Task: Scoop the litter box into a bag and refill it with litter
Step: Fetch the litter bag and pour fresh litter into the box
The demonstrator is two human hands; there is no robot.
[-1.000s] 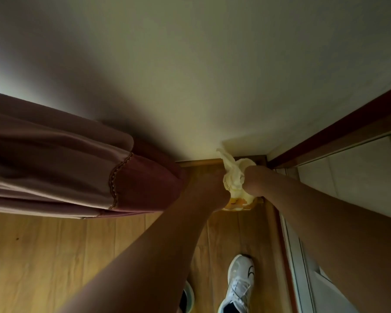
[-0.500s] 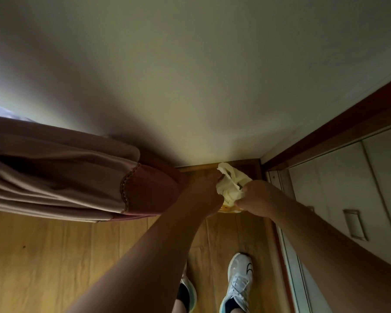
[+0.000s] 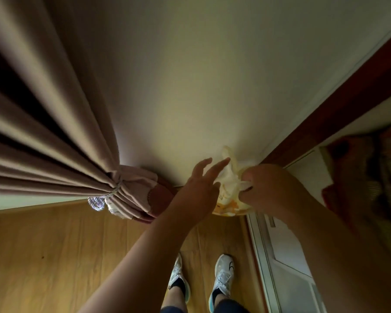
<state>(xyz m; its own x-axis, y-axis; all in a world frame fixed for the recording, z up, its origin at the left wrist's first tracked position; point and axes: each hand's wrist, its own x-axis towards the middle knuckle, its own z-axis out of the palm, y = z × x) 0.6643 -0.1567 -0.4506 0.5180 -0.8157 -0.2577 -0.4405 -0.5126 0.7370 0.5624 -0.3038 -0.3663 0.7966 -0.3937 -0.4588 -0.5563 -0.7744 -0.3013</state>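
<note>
Gripping the bunched neck of a pale yellow plastic bag (image 3: 229,188), a person's right hand (image 3: 265,187) holds it up in front of a cream wall (image 3: 190,86), its fingers curled tight into the plastic. The left hand (image 3: 198,193) reaches in from the other side with fingers straight and spread, their tips touching the bag's twisted top. The bag's rounded bottom, marked with orange print, hangs between the two wrists above a wooden floor (image 3: 54,256). A tied-back mauve curtain (image 3: 61,136) hangs at the left, a dark red door frame (image 3: 339,98) runs at the right, and white sneakers (image 3: 222,279) stand below.
</note>
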